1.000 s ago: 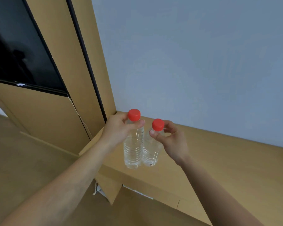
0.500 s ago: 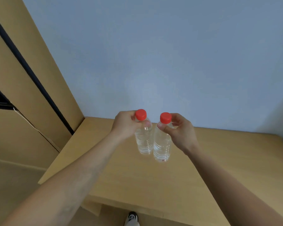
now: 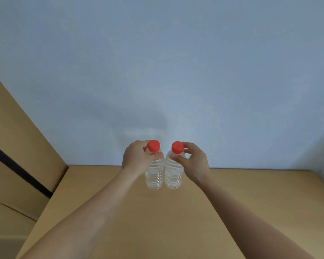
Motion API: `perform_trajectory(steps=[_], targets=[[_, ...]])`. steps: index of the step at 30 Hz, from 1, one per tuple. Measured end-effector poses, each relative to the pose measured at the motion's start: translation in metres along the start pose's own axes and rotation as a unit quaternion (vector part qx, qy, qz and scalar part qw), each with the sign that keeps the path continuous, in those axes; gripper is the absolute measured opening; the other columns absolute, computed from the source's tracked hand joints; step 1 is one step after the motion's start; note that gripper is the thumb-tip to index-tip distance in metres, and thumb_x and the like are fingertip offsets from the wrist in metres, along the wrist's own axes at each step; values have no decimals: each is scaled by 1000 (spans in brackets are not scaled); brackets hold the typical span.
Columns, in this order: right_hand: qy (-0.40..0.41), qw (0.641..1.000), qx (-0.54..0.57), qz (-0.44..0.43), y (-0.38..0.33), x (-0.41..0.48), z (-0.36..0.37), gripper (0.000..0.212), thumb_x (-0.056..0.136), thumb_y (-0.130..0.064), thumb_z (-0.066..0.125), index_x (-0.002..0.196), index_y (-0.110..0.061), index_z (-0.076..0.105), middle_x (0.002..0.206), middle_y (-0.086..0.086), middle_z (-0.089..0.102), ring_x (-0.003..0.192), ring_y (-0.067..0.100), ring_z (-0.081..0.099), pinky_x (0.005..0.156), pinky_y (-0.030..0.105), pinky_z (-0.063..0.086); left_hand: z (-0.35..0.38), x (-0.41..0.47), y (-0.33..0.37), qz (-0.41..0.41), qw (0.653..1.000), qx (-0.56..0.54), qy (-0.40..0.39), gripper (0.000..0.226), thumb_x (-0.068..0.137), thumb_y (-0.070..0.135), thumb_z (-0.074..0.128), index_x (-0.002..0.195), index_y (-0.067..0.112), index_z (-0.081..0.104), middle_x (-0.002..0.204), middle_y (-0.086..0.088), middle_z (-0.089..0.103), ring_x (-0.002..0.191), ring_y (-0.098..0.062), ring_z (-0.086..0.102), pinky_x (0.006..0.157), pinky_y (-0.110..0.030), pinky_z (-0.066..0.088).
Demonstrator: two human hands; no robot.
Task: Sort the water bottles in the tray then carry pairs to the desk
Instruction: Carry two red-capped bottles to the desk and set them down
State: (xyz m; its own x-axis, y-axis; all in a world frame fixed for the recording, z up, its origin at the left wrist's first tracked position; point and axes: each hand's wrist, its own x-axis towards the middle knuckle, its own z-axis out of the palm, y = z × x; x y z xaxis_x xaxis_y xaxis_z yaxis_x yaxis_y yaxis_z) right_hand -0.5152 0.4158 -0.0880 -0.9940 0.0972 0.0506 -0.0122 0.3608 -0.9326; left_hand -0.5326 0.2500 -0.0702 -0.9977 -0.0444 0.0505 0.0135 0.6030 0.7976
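Note:
Two clear water bottles with red caps stand upright side by side, almost touching, over the far middle of the wooden desk (image 3: 232, 212). My left hand (image 3: 137, 159) grips the neck of the left bottle (image 3: 154, 176) just under its cap. My right hand (image 3: 194, 161) pinches the neck of the right bottle (image 3: 173, 177) the same way. Their bases sit at or just above the desk top; I cannot tell whether they touch it. No tray is in view.
A pale blue-grey wall (image 3: 176, 71) rises behind the desk and closes its right side. On the left stands a tan wooden panel (image 3: 17, 137) crossed by a black strip (image 3: 19, 171).
The view has swung right, away from the dark screen, to face the desk squarely. Both bottles have moved forward and down over the desk and now hang level, side by side.

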Motion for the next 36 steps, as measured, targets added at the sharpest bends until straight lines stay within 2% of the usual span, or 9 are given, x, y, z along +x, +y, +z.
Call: perform_trajectory(steps=[3, 8, 13, 18, 22, 25, 27, 32, 36], targets=[[-3, 1000, -21, -2, -1, 20, 20, 30, 78, -19, 72, 107, -22, 66, 101, -12, 60, 90, 3, 51, 70, 3, 34, -6, 24, -12, -2, 1000, 0, 11, 22, 67, 26, 80, 84, 15, 71, 78, -3, 61, 79, -24, 56, 70, -32, 43], [9, 1000, -19, 16, 6, 39, 41, 23, 78, -15, 71, 89, -33, 62, 95, -21, 57, 92, 5, 54, 71, 3, 36, -3, 50, -34, -10, 1000, -7, 24, 23, 67, 25, 80, 88, 21, 71, 80, 4, 54, 81, -18, 53, 61, -20, 36], [38, 998, -19, 36, 10, 50, 53, 25, 78, -16, 72, 90, -34, 61, 95, -21, 56, 93, 3, 54, 77, 12, 38, 11, 63, -51, -36, 998, -21, 46, 35, 67, 28, 81, 97, 18, 67, 100, -1, 57, 87, -16, 53, 74, -22, 34], [86, 994, -22, 71, 13, 49, 63, 33, 78, -20, 73, 110, -25, 63, 102, -14, 61, 102, 8, 56, 91, 25, 44, 19, 59, -58, -37, 996, -33, 70, 48, 67, 29, 81, 104, 11, 56, 110, -2, 60, 102, -21, 56, 78, -25, 36], [71, 995, -60, 46, 13, 46, 66, 32, 83, -27, 68, 114, -26, 60, 95, -29, 56, 94, -6, 55, 90, 23, 45, 17, 61, -64, 7, 999, -2, 45, 50, 69, 34, 79, 106, 11, 55, 112, -5, 59, 106, -24, 55, 80, -31, 41], [60, 996, -33, 59, 10, 38, 59, 50, 81, -36, 68, 127, -31, 49, 114, -25, 54, 105, -10, 50, 94, 19, 41, 2, 58, -63, 22, 999, -16, 30, 60, 65, 42, 79, 112, 13, 56, 111, 2, 54, 107, -19, 53, 84, -30, 42], [112, 990, -9, 82, 4, 32, 42, 58, 82, -37, 67, 134, -23, 44, 123, -15, 52, 112, 1, 51, 96, 22, 42, -12, 54, -53, 66, 995, -38, 69, 50, 69, 37, 78, 109, 12, 58, 105, 6, 54, 103, -18, 54, 85, -29, 43], [226, 970, 33, 78, -4, -11, -31, 24, 87, -27, 61, 110, -22, 62, 95, -20, 64, 93, -9, 58, 71, -1, 41, -10, 38, 16, 134, 982, -131, 5, 10, 82, 17, 68, 77, 25, 63, 77, 10, 68, 70, -3, 64, 68, -10, 47], [359, 929, 52, 77, 3, -84, -109, 13, 87, -16, 59, 88, -27, 66, 79, -7, 71, 79, 8, 68, 78, 27, 54, 44, -6, 80, 151, 962, -200, -109, 11, 86, 19, 62, 76, 19, 65, 75, 6, 69, 67, -10, 65, 77, -36, 53]])
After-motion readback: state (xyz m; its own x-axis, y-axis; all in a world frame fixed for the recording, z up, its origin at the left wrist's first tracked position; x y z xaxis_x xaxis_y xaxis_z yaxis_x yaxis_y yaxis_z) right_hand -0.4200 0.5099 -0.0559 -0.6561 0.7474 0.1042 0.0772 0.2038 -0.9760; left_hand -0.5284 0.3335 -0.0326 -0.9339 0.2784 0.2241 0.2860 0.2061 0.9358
